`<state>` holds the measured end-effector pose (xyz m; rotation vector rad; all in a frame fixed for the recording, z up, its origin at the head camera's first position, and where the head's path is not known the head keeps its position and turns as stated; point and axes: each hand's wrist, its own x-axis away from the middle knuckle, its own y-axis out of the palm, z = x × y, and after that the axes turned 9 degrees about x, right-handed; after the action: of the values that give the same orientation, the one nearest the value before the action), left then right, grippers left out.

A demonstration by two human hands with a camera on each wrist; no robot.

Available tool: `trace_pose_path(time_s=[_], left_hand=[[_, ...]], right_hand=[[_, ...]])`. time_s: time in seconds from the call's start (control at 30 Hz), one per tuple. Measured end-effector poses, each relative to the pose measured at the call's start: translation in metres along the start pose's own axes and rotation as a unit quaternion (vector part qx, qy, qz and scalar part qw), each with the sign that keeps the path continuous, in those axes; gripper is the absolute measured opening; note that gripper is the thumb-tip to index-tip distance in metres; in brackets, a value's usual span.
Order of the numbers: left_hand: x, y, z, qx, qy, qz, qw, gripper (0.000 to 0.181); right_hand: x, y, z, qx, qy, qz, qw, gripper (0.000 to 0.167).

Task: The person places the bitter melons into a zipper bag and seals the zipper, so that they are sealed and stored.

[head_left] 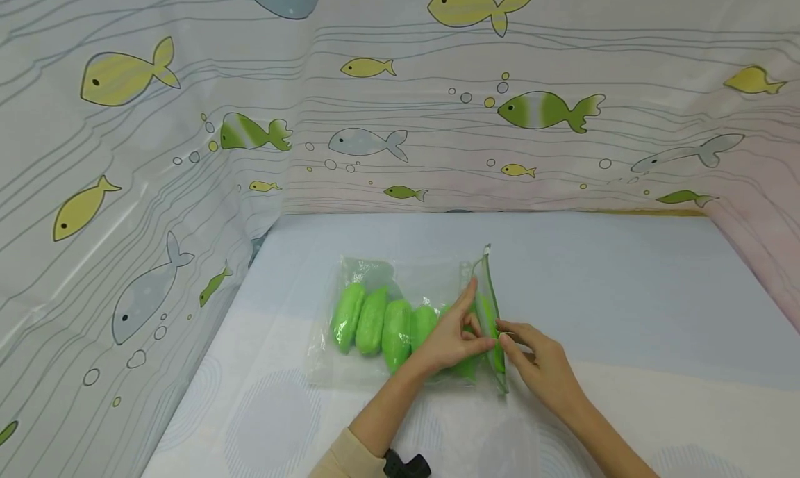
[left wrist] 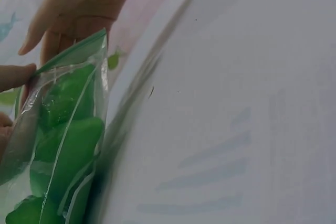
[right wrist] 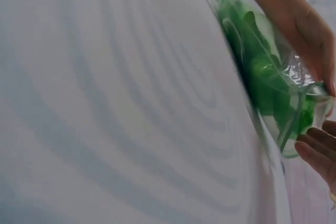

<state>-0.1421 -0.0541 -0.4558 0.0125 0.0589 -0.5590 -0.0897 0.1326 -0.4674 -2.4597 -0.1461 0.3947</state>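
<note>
My right grip (head_left: 542, 360) pinches the bag (head_left: 431, 276); my left grip (head_left: 451, 335) touches it, but I cannot tell if it grasps. Green pieces (head_left: 372, 322) lie inside.

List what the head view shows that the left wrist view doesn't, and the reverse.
Only the head view: the beige sleeve and a black object beside it.

Only the left wrist view: a small dark fleck on the pale cover.

Both: the clear bag, green objects inside it, the left grip and right grip at one end of the bag, the pale cover, and the fish-patterned backdrop.
</note>
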Motion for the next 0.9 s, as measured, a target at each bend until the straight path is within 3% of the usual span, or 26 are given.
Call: trace_pose_path(time_s=[0.33, 0.53, 0.73, 0.9], left_hand=[[-0.0016, 0.0047, 0.0017, 0.007, -0.001, -0.003, 1.0000, 0.103], [-0.0013, 0.0049, -0.0002, 0.004, -0.009, -0.004, 0.9999, 0.103], [-0.0016, 0.0056, -0.0025, 0.006, -0.029, -0.003, 0.9996, 0.101], [-0.0022, 0.0065, -0.0031, -0.005, -0.034, -0.001, 0.9994, 0.088]], right_hand=[[0.0023, 0.0048, -0.0025, -0.027, 0.011, -0.057, 0.9979, 0.050], [0.0033, 0.0016, -0.0039, -0.036, 0.040, -0.093, 0.9942, 0.055], [0.0027, -0.0009, -0.0040, -0.018, 0.046, -0.099, 0.9939, 0.057], [0.0029, -0.0014, -0.0025, -0.015, 0.035, -0.092, 0.9950, 0.056]])
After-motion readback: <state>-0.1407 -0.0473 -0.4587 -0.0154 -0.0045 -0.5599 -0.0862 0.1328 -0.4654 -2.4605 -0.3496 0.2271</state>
